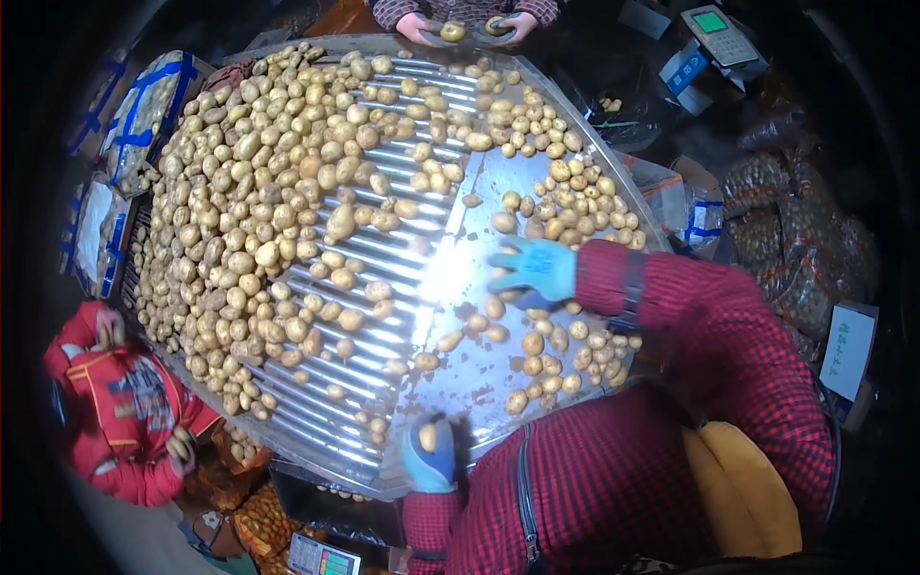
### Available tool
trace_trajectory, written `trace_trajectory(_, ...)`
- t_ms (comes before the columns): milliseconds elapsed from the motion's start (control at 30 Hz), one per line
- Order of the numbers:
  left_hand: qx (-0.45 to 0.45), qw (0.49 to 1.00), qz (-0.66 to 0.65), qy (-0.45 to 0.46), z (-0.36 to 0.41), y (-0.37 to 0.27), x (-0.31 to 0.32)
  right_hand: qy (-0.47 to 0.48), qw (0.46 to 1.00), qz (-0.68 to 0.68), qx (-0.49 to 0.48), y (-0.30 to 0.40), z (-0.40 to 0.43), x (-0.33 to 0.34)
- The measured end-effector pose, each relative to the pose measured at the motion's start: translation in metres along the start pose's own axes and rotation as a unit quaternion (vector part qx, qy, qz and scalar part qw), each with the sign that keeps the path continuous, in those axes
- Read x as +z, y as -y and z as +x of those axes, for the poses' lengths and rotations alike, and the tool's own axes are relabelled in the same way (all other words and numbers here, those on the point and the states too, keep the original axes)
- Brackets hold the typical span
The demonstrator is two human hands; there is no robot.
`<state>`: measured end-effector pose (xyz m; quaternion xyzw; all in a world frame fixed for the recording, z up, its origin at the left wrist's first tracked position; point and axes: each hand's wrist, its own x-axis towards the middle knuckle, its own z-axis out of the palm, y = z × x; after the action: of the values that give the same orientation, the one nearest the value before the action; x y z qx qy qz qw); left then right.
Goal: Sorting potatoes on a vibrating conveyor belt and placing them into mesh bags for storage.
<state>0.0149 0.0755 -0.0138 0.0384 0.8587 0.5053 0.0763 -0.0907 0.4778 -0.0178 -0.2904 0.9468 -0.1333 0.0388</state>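
A potato (428, 437) rests in my left hand (425, 460), which wears a light-blue and dark-blue work glove and is near the lower edge of the sorting table. My right hand (539, 269), gloved alike and slightly blurred, is palm down over the smooth metal sheet (471, 248) with its fingers spread. Potatoes show between and beside those fingers; whether they touch the palm is hidden. Loose potatoes (496, 309) lie just below this hand, and small potatoes (604, 356) cluster along the near rim. A large heap of potatoes (244, 187) covers the slatted metal rollers (359, 424) beyond.
Across the top, a person's gloved hands (467, 30) hold potatoes. A person in a red jacket (122, 410) is at the lower left. Potato bags (783, 230), a white carton (848, 352) and a digital scale (719, 36) are at right; another scale (323, 557) is below.
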Motion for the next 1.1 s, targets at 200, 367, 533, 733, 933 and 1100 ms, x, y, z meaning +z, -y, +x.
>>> trace_trajectory(200,0.023,0.985,0.171,0.011,0.002,-0.004,0.015,-0.192,0.967,0.002,0.168,-0.089,-0.002,-0.05)
trace_trajectory(367,-0.017,0.98,0.195,0.027,0.014,-0.012,0.018,-0.115,0.959,-0.105,0.235,-0.199,0.07,-0.077)
trace_trajectory(533,-0.045,0.981,0.184,0.04,0.012,-0.003,0.019,0.042,0.962,-0.161,0.215,-0.202,0.103,-0.071)
trace_trajectory(733,-0.216,0.913,-0.345,0.027,0.024,-0.048,0.019,0.012,0.971,-0.077,0.226,-0.155,0.039,-0.053)
trace_trajectory(933,-0.27,0.753,-0.579,0.157,0.065,-0.091,0.044,-0.242,0.84,0.388,0.292,-0.04,-0.027,-0.058)
trace_trajectory(1100,-0.295,0.727,-0.563,0.26,0.095,-0.112,0.086,-0.118,0.626,0.733,0.239,0.04,-0.007,-0.044)
